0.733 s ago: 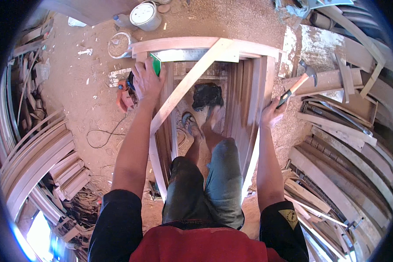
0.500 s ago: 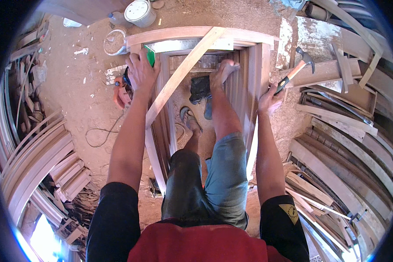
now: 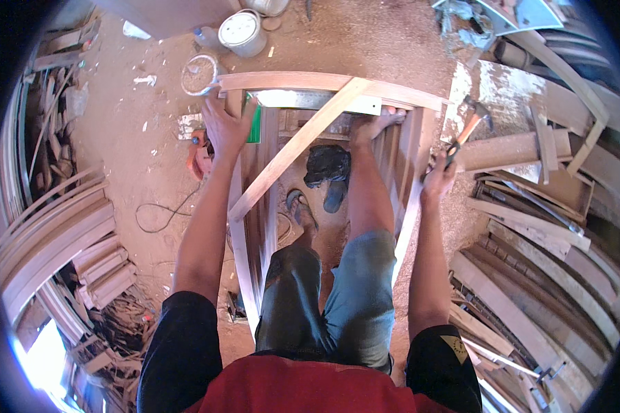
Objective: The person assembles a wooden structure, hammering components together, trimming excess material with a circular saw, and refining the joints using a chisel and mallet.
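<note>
While the right hand is wrapped round the lower handle of a hammer, its head up and away from the body, the left hand lies at the far left corner of a wooden frame, thumb spread toward the green stock of a steel square. Whether those left fingers clamp the wood or the stock, or merely rest there, I cannot tell. If they only rest, a knock could slide the square out of line, and any reading off it would be false.

Farther out, the square's blade lies along the frame's far rail, under a diagonal wooden strip; pressure on that strip could skew the corners. The bare right foot is at the far right corner, beside the blade's end, so a shove could shift it, and a dropped hammer could hurt the toes. The frame surrounds the legs, leaving little room to step; the loose sandal and black bag inside could trip the person. Left of the frame, a thin cord loops across the ground, a possible snag for a foot stepping out that way.
</note>
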Demonstrator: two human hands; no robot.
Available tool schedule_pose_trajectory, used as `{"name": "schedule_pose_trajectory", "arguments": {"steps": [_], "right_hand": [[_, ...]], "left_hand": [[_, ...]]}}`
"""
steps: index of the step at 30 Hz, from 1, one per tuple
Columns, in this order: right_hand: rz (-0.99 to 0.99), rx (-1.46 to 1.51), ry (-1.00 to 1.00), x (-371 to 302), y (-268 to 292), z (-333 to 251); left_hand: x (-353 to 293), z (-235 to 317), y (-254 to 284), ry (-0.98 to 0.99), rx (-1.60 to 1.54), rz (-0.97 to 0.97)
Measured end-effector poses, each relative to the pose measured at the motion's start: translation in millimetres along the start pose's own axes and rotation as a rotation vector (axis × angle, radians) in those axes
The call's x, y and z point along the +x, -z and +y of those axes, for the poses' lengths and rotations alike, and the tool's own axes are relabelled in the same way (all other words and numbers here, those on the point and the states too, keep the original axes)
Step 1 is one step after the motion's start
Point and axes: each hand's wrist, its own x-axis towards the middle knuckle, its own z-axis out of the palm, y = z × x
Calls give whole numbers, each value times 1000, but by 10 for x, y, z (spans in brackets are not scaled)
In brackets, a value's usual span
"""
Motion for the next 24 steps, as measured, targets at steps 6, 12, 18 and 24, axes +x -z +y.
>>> {"name": "schedule_pose_trajectory", "arguments": {"steps": [6,12,18,24], "right_hand": [[-49,97,204,987,-512,-385],[-206,299,155,1323,-805,-584],[-246,261,38,1365,-747,-551],[-227,257,72,1452,-691,-556]], "left_hand": [[740,-512,-259,326,-300,-6],[835,-444,-432,312,-132,-84],[839,-468,-506,369,-279,-107],[870,-364,-483,330,-196,-116]]}}
